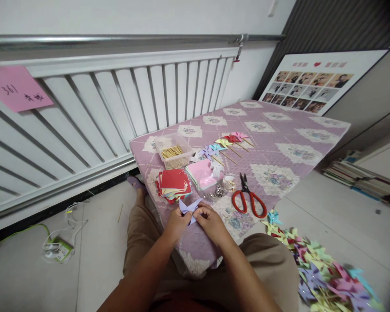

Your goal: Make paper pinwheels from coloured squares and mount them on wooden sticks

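Note:
A lavender paper pinwheel (191,206) is held between my two hands over the near end of the table. My left hand (177,223) is closed on its left side. On its right side, my right hand (211,220) pinches near the centre; whatever small part lies under the fingertips is hidden. Just beyond my hands lie a stack of red and other coloured paper squares (173,180), a stack topped with pink sheets (201,172), small metal pins (219,190) and a small round tub (229,183). Red-handled scissors (248,197) rest to the right.
A clear plastic box (173,151) of thin sticks stands at the back left. Several finished pinwheels on sticks (225,145) lie beyond the stacks. On the floor at right is a heap of pinwheels (321,268); a power strip (59,250) lies at left.

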`<state>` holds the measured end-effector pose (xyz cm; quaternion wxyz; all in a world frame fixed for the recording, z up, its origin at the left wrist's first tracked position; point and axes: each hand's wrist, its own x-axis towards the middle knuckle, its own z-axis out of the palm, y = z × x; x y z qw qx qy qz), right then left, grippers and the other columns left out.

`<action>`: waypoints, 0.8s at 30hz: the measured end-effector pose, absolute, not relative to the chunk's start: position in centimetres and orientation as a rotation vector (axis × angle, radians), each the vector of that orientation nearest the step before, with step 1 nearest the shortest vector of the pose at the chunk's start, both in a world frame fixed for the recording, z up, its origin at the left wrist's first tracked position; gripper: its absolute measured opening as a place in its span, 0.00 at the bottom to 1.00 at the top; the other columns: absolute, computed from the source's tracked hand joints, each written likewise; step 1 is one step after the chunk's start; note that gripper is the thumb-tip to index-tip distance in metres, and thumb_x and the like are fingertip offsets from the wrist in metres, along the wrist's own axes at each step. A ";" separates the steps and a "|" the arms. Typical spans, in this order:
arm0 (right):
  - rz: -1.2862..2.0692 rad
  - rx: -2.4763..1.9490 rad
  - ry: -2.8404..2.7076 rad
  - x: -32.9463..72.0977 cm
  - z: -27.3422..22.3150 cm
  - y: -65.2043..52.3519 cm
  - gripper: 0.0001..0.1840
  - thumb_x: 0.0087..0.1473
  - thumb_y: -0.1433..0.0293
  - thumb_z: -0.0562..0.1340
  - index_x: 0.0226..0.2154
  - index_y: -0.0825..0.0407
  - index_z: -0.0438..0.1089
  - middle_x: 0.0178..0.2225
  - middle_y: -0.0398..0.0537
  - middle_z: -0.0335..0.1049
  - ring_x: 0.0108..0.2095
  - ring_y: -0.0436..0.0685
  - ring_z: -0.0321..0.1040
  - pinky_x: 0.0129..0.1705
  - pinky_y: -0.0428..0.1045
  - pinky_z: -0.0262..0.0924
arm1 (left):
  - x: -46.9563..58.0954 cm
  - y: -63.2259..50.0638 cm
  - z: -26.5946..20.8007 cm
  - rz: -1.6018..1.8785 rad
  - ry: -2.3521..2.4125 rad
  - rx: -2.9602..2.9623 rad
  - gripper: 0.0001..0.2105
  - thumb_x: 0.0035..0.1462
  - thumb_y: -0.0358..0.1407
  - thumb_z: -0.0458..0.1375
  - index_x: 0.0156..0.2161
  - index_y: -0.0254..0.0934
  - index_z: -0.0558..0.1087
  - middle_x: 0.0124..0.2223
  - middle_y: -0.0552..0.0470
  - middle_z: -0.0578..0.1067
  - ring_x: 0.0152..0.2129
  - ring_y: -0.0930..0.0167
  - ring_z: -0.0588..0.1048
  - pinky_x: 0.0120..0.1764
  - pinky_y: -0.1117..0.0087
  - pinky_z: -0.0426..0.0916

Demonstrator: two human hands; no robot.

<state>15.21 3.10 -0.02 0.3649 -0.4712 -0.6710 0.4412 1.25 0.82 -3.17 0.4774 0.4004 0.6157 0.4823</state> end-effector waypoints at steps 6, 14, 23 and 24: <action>1.212 -1.191 -1.680 15.1 0.4 3.0 0.08 0.48 0.67 0.61 0.20 0.50 0.70 0.35 0.47 0.72 0.39 0.58 0.69 0.45 0.53 0.61 | 1.4 0.6 -2.7 1.197 1.522 1.002 0.08 0.48 0.31 0.57 0.33 0.33 0.77 0.29 0.54 0.78 0.25 0.72 0.73 0.30 0.75 0.66; 1.289 -1.231 -1.515 14.8 -0.5 2.9 0.08 0.46 0.65 0.63 0.25 0.48 0.62 0.24 0.39 0.64 0.27 0.53 0.62 0.30 0.47 0.59 | 1.4 0.6 -2.8 1.188 1.534 0.985 0.06 0.48 0.31 0.57 0.32 0.33 0.76 0.28 0.53 0.78 0.24 0.72 0.73 0.28 0.75 0.65; 1.385 -1.199 -1.388 14.7 -0.4 2.9 0.15 0.44 0.66 0.63 0.34 0.48 0.59 0.27 0.40 0.68 0.28 0.54 0.67 0.31 0.48 0.62 | 1.4 0.7 -3.3 1.181 1.531 0.981 0.07 0.50 0.32 0.57 0.33 0.33 0.76 0.30 0.52 0.78 0.25 0.71 0.74 0.30 0.74 0.67; 1.406 -1.195 -1.387 14.7 -0.3 2.8 0.16 0.44 0.66 0.63 0.37 0.48 0.60 0.27 0.41 0.70 0.28 0.55 0.68 0.31 0.49 0.63 | 1.4 0.7 -3.2 1.175 1.546 0.974 0.07 0.50 0.31 0.57 0.33 0.33 0.76 0.29 0.52 0.78 0.25 0.71 0.74 0.30 0.74 0.66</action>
